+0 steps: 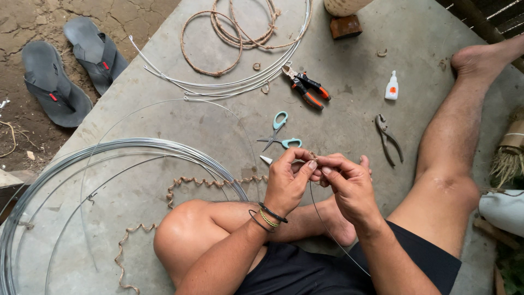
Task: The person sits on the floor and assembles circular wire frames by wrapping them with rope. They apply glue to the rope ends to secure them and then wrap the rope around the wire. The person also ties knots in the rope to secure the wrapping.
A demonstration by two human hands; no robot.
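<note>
The person sits on a concrete floor point(382, 71) with one knee bent and the other leg stretched out. Both hands are raised in front of the body and meet at the fingertips. The left hand point(287, 183) is closed, and its thumb and fingers pinch a thin wire point(322, 218) near its upper end. The right hand point(349, 183) is also closed around the same wire, just beside the left one, and the fingertips of both touch. The wire runs down from the hands toward the lap. On the floor just beyond the hands lie scissors with light green handles point(279, 134). Farther away are pliers with orange and black grips point(307, 87), and dark metal pliers point(387, 139) are to the right. A small white glue bottle point(391, 86) stands near the stretched leg. A big coil of wire point(65, 180) lies at the left, and two grey sandals point(71, 65) rest on the earth beside the floor.
</note>
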